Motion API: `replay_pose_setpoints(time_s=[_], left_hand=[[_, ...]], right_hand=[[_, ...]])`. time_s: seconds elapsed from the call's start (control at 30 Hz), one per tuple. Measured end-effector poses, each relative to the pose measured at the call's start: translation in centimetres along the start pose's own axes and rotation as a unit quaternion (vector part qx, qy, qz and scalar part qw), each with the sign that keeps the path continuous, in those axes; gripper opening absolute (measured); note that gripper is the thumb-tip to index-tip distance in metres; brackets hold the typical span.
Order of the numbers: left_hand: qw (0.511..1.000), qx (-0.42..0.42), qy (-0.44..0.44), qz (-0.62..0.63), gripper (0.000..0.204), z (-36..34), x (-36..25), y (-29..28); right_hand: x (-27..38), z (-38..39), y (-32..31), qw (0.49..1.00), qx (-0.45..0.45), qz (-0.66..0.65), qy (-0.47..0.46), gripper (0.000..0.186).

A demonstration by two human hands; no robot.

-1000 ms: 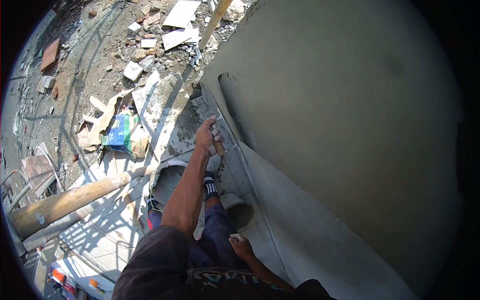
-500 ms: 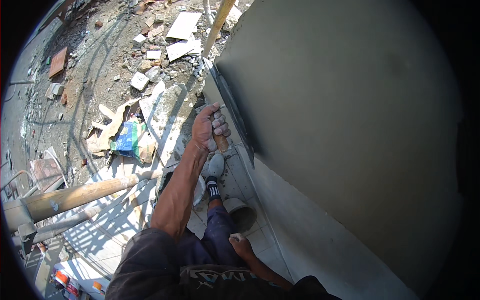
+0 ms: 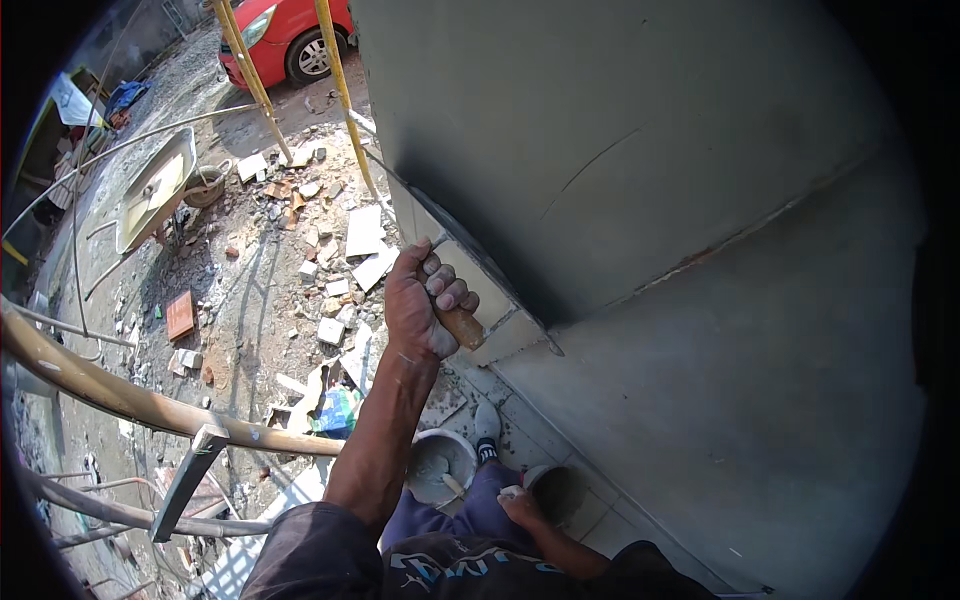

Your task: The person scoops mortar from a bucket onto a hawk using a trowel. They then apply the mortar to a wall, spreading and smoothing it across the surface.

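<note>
My left hand [image 3: 430, 310], spotted with pale mortar, is wrapped round the wooden handle [image 3: 462, 327] of a plastering trowel. The long dark blade [image 3: 478, 262] shows almost edge-on and lies close along the grey plastered wall [image 3: 640, 130], its lower end near the plaster's bottom edge. Whether the whole blade touches the wall, I cannot tell. Low by my thigh, my right hand [image 3: 522, 508] has curled, mortar-marked fingers; what they hold, if anything, is hidden. A pale tub [image 3: 466, 446] with wet mix and a tool in it stands by my foot, and a dark bucket [image 3: 560, 495] beside the wall.
Bamboo poles [image 3: 150, 405] and a metal bracket [image 3: 190, 480] cross at my left. Rubble and broken tiles [image 3: 365, 235] cover the ground beyond. A wheelbarrow [image 3: 155, 195] and a red car [image 3: 285, 35] stand farther off. A smooth lower wall [image 3: 700, 400] runs along my right.
The view has tilted upward, bringing the car and wheelbarrow in. My left hand still grips the trowel at the wall, and the arm reaches farther up. The right hand stays low by my thigh.
</note>
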State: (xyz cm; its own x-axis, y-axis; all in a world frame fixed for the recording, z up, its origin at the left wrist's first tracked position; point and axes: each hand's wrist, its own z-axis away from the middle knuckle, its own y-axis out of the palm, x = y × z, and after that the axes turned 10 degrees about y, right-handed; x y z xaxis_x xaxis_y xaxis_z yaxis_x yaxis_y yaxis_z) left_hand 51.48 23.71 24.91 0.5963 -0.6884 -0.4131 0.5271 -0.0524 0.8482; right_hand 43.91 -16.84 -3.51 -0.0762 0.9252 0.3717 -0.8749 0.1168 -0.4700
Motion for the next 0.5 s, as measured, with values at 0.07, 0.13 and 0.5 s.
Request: replay_pose_setpoints(time_s=[0.07,0.13,0.5], left_hand=[[0.999,0.014,0.022,0.022,0.030,1.4,-2.1,4.3],[0.997,0.066,0.029,0.008,0.030,2.4,-4.3,7.8],[0.936,0.329,0.113,-0.050,0.032,10.3,-13.8,30.0]], right_hand=[[0.9,0.4,0.5,1.000,-0.012,0.001,-0.010,0.033],[1.8,0.2,1.3,0.999,-0.019,-0.023,0.039,0.036],[3.8,-1.9,1.8,0.989,-0.098,-0.095,-0.055,0.033]])
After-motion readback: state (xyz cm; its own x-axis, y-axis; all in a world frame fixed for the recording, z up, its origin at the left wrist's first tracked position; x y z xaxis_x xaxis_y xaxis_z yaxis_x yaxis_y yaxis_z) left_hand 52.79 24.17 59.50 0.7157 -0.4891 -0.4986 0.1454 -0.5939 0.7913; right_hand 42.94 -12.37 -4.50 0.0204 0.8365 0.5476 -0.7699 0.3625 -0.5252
